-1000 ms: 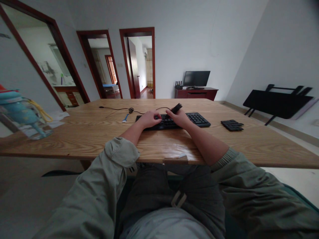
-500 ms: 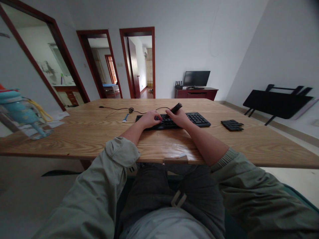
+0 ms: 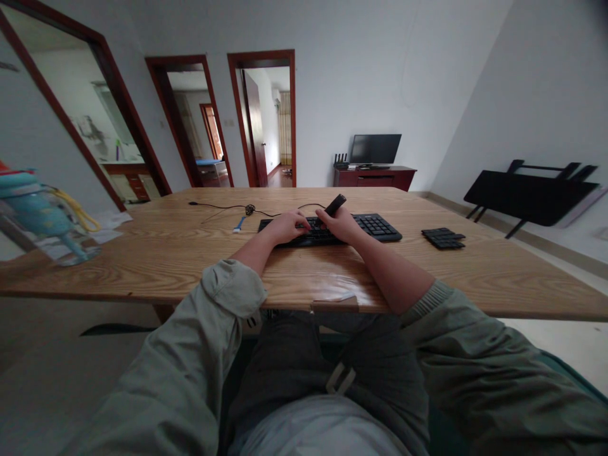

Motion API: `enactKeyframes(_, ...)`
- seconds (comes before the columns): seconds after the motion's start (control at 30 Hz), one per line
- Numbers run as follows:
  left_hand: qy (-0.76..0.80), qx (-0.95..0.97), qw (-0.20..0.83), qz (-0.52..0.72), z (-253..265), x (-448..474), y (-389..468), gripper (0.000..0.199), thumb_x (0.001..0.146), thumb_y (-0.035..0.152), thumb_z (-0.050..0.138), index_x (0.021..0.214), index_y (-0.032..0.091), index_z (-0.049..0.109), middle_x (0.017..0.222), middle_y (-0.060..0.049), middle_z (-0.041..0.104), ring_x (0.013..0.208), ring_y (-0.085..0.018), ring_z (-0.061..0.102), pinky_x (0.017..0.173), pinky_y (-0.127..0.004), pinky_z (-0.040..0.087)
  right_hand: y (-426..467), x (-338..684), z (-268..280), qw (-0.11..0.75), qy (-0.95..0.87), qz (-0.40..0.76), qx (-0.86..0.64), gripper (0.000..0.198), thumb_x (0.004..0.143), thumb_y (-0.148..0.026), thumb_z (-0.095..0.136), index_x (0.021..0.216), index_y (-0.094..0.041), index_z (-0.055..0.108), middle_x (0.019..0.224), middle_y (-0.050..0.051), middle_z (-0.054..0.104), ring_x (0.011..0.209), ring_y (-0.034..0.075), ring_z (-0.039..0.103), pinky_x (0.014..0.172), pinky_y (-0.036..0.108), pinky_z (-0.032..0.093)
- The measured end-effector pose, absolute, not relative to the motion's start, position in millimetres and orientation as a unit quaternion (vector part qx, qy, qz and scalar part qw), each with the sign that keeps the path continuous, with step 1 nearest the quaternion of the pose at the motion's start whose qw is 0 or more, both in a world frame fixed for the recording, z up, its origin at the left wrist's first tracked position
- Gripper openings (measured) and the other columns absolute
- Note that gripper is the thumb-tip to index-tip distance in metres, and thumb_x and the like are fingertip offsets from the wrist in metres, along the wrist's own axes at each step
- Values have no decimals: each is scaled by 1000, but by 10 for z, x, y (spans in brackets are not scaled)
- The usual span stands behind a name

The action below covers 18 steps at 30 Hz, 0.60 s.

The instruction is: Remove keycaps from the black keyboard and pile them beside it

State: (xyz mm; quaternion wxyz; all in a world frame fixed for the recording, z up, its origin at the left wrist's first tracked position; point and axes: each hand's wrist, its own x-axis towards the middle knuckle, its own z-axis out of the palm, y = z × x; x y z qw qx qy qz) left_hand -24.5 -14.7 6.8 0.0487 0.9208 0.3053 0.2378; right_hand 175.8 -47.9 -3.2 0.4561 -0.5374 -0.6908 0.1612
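A black keyboard [image 3: 380, 227] lies on the wooden table in front of me, partly covered by both hands. My left hand [image 3: 287, 228] rests over its left half, fingers curled down against it, and seems to hold it in place. In my right hand [image 3: 341, 223] is a black stick-like tool [image 3: 335, 204], gripped in a fist over the middle of the keyboard. Its thick end points up to the right; the lower end is hidden among the keys and fingers, so its exact kind cannot be made out.
A black cable [image 3: 249, 209] runs behind the keyboard, beside a small blue-and-white brush-like item [image 3: 239, 225]. Flat black pieces [image 3: 443, 238] lie together on the right of the table [image 3: 294, 278]. A blue bagged object [image 3: 40, 209] and papers stand at the left.
My left fingers have shifted slightly on the keyboard. The black tool in my right hand has tilted a little more upright.
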Motion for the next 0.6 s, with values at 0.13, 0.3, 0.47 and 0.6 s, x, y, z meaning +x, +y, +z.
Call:
enactKeyframes(0.13, 298, 925, 44, 230, 80, -255, -153, 18, 81, 19, 62, 92, 20, 77, 104, -4, 69, 94, -16, 63, 91, -26, 48, -483, 1759, -29, 450, -706, 154, -525, 41, 83, -55, 52, 67, -18, 57, 63, 3, 62, 60, 16, 54, 57, 27, 39)
enactKeyframes(0.3, 304, 924, 43, 227, 71, -252, -139, 18, 82, 21, 61, 92, 20, 76, 105, -4, 69, 93, -16, 63, 91, -26, 48, -463, 1759, -45, 459, -700, 154, -526, 44, 83, -58, 51, 68, -17, 58, 64, 4, 63, 62, 17, 55, 58, 27, 41)
enactKeyframes(0.47, 307, 924, 31, 228, 65, -229, -131, 19, 82, 20, 60, 94, 19, 75, 101, -6, 69, 95, -18, 63, 91, -28, 48, -398, 1759, -80, 489, -674, 170, -527, 47, 82, -61, 52, 67, -17, 59, 63, 5, 64, 62, 17, 57, 60, 28, 42)
enactKeyframes(0.6, 309, 921, 49, 234, 57, -243, -118, 20, 82, 20, 60, 95, 19, 75, 103, -5, 69, 93, -17, 63, 91, -28, 48, -416, 1731, -69, 492, -682, 150, -520, 47, 83, -61, 51, 66, -18, 57, 63, 4, 62, 61, 17, 55, 59, 28, 41)
